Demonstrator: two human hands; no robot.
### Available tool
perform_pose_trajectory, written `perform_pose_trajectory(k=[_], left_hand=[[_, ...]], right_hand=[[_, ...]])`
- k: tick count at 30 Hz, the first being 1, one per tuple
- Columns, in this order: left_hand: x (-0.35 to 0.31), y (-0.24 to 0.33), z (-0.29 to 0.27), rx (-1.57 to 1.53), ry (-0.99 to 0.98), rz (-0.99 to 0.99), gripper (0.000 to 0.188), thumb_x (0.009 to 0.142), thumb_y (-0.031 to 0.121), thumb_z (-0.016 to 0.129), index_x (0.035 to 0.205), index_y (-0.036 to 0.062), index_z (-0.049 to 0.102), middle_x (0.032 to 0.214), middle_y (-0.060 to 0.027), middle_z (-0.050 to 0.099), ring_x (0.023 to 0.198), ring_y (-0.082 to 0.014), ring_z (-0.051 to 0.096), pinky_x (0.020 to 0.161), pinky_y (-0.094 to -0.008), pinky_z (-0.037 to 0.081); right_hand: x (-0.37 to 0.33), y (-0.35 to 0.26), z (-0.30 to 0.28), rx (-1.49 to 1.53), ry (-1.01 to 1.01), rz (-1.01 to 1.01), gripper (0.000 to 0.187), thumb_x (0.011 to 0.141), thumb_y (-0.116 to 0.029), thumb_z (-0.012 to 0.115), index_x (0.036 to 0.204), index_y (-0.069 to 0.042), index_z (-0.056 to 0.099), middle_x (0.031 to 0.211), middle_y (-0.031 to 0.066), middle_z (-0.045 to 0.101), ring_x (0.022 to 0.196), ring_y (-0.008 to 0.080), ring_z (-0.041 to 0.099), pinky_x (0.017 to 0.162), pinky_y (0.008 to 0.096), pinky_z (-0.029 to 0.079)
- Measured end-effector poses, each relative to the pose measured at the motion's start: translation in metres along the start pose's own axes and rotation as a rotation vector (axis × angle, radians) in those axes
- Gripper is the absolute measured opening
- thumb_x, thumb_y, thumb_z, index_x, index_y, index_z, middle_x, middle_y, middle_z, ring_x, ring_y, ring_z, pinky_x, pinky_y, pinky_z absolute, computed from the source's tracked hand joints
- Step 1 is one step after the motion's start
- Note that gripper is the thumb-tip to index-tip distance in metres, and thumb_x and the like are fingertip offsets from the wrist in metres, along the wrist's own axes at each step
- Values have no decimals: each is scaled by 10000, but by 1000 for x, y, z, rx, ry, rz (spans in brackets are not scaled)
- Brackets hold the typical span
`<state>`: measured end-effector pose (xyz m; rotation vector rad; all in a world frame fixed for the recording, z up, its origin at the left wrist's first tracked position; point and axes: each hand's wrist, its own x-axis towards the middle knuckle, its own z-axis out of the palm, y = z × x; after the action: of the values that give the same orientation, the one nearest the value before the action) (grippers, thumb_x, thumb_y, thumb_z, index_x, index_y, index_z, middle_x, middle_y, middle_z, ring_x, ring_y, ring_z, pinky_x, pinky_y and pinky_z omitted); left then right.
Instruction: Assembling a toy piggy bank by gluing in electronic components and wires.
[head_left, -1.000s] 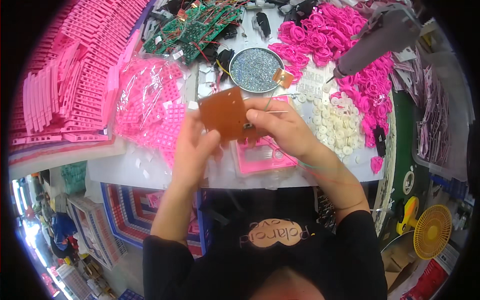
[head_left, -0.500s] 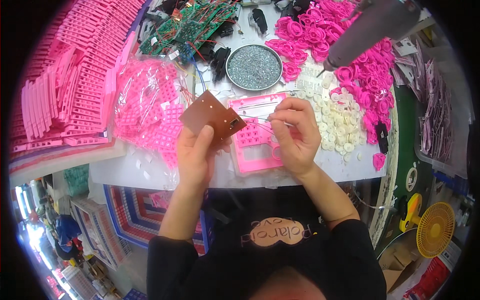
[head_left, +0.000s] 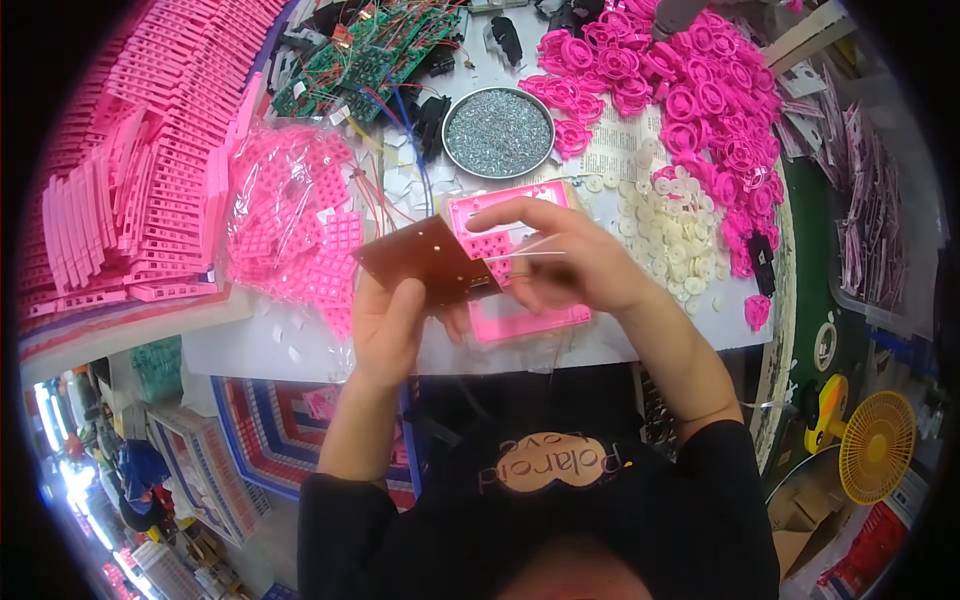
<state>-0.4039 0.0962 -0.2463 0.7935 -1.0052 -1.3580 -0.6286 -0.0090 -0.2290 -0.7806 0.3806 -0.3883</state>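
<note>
My left hand (head_left: 388, 330) is closed around the near-left edge of a brown circuit board (head_left: 415, 258), thumb on its flat face. Thin pale wires (head_left: 528, 252) run from the board's right edge toward my right hand (head_left: 595, 258). That hand hovers just right of the board, index finger stretched out over the pink plastic casing (head_left: 530, 325) and the other fingers loosely bent. Motion blurs its lower fingers, though they look apart. Under both hands the casing lies on the table, with a pink button pad (head_left: 490, 245) in it, partly hidden.
A round dish of small screws (head_left: 498, 132) stands beyond the casing. White discs (head_left: 670, 235) and pink ring-shaped parts (head_left: 700, 100) are heaped to the right. Bagged pink button pads (head_left: 290, 210), stacked pink casings (head_left: 170, 110) and wired green boards (head_left: 370, 65) lie left. A screwdriver (head_left: 680, 14) hangs above.
My right hand has opened from a pinch on the wires and its index finger reaches left. The board has tilted in my left hand. The hanging screwdriver appears higher in view.
</note>
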Motion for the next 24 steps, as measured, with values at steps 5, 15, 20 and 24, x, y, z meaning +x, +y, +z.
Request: perform_pose_trajectory(k=[5,15,20,24], left_hand=[[-5,-1,8,181,9,-86,369,1049,96,493,1386,-54,484,1108,-162,692,731,-155,648,627,-267,529],[-21,0,29,420,-116,-475,267,1048,60,483,1282,-34,568,969,-97,713,657,-85,591,610,-232,500],[-25,-6,51,502,-343,-466,262,1051,69,485,1282,-12,580,934,-53,709,680,-70,589,635,-228,504],[-48,-22,43,165,-244,-602,393,1051,79,489,1436,31,425,1122,-119,665,794,-110,640,707,-257,547]], right_hand=[[-26,15,1,-563,334,-284,159,951,-121,658,1029,-3,731,694,70,689,530,66,550,491,202,396],[-131,-2,-9,-1359,533,-164,384,895,-258,726,1147,31,689,999,165,722,873,284,696,769,352,532],[-79,1,5,-1320,128,-336,394,905,-232,715,1202,22,666,1057,155,712,920,274,680,836,370,533],[-53,25,-8,-824,129,-108,304,904,-92,680,1193,5,688,1080,118,726,893,173,684,805,308,544]])
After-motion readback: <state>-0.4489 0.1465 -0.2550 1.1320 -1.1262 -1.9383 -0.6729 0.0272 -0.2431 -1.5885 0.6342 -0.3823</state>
